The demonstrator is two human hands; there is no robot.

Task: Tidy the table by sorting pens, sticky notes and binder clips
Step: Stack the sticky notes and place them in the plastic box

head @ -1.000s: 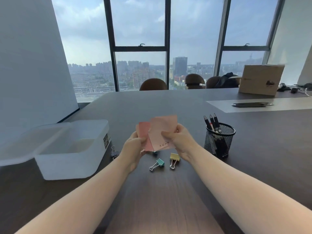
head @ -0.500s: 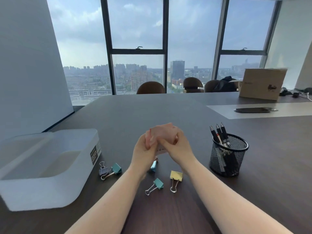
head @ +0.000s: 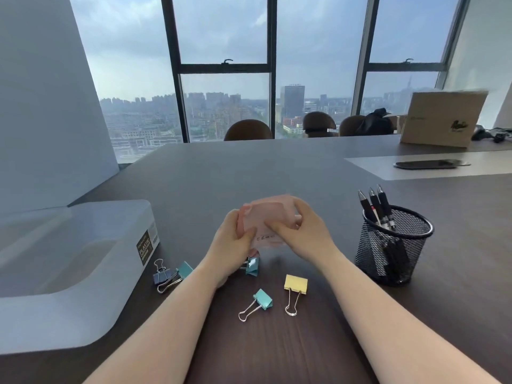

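Two bare forearms reach forward over a dark table (head: 277,167). Both hands meet at the centre, holding a small stack of pink sticky notes (head: 267,217) above the tabletop. The left hand (head: 231,245) curls around the stack's left edge, thumb pressed on its front. The right hand (head: 302,231) closes over the right side, fingers wrapped across the top. Just below the hands lie binder clips: a teal clip (head: 252,266) partly hidden under the left wrist, another teal clip (head: 259,302), a yellow clip (head: 295,285), and a blue and teal pair (head: 171,275) beside a translucent plastic box (head: 69,273) at left. At right, a black mesh cup (head: 394,245) holds three pens (head: 375,206).
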